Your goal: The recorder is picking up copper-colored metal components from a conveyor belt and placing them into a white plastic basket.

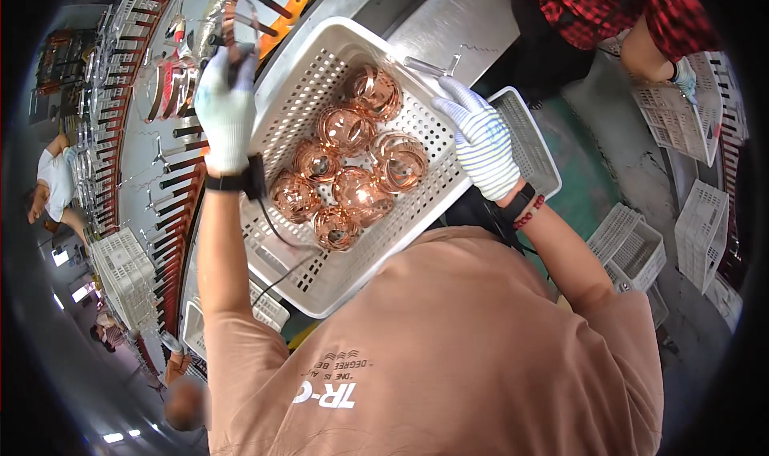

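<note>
The left hand (227, 107), gloved, is clenched on a clear glass piece (228, 23) just beyond the white basket (320, 63). The right hand (483, 139) seems to grip the basket's rim beside copper cups (344, 167).

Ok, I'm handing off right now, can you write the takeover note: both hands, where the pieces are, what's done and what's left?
Left hand: gloved, raised at the conveyor rack of dark pegs, fingers closed on a clear rounded glass piece.
Right hand: in a striped glove, gripping the right rim of the white perforated plastic basket, steadying it.
Things: seven shiny copper-coloured round shells lie loose in the basket, bunched near its middle.
Done: cannot tell how many pieces have been handled.
Left: judging by the basket, the seven shells seem to await handling; the glass piece is not yet set down.
</note>
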A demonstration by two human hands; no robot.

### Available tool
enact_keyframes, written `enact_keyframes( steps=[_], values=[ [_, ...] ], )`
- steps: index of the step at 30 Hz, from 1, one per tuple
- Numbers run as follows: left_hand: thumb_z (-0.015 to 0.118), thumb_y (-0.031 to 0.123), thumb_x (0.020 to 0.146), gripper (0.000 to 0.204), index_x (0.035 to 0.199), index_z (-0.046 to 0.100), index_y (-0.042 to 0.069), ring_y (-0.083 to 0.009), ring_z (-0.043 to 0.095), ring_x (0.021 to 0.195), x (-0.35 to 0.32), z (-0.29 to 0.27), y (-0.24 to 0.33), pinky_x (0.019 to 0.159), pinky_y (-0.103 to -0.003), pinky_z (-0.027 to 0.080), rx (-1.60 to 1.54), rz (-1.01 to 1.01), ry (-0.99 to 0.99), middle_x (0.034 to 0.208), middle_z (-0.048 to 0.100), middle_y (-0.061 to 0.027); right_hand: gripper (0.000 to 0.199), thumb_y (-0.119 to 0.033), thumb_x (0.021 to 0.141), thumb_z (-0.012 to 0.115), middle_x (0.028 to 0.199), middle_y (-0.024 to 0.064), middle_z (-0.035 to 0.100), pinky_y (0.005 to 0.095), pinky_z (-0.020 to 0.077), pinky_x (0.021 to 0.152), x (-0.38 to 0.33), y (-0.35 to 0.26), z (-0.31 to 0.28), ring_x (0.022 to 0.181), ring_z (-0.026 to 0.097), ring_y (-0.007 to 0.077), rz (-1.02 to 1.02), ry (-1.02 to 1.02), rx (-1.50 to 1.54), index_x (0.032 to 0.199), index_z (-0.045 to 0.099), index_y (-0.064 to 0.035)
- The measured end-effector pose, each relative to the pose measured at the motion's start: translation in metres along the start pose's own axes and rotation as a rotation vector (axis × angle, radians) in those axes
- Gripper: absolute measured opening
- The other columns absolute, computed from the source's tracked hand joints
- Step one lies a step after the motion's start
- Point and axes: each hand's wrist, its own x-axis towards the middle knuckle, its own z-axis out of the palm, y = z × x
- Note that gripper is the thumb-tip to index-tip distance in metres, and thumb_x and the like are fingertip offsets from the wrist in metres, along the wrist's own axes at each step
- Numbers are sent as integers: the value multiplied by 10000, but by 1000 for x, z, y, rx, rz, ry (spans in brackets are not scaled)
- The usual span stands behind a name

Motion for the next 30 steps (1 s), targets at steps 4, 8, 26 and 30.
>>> enact_keyframes(
  steps=[4, 8, 26, 30],
  values=[
    [684, 206, 997, 239, 1171, 713, 45, -97, 625, 807, -74, 39, 37, 749, -275, 529, -488, -416, -389, 998, 718, -41, 394, -42, 896, 524, 1426, 197, 592, 437, 472, 1108, 1, 1, -5, 1292, 575, 377, -10, -11, -20, 1253, 690, -62],
    [643, 171, 1024, 368, 1356, 612, 15, -70, 595, 682, -140, 156, -14, 633, -232, 515, -683, -730, -834, 895, 686, -11, 442, 15, 824, 537, 1428, 204, 589, 447, 474, 1105, 1, 3, -1, 1294, 572, 387, -36, 14, -4, 1236, 685, -43],
    [620, 528, 1007, 518, 1179, 694, 46, -214, 686, 851, -155, -130, -98, 695, -338, 553, -540, -613, 413, 1012, 718, -100, 541, 124, 801, 464, 1464, 207, 574, 423, 433, 1151, -36, -6, -6, 1343, 552, 385, -79, 119, -28, 1282, 670, -15],
    [696, 573, 927, 738, 1377, 517, 17, -412, 532, 1309, -121, -233, -123, 1149, -583, 377, -1314, -919, 488, 1428, 578, -235, 526, 98, 798, 499, 1436, 195, 590, 425, 486, 1071, -34, -17, -8, 1245, 608, 396, -86, 119, -104, 1288, 657, -11]
  ],
)
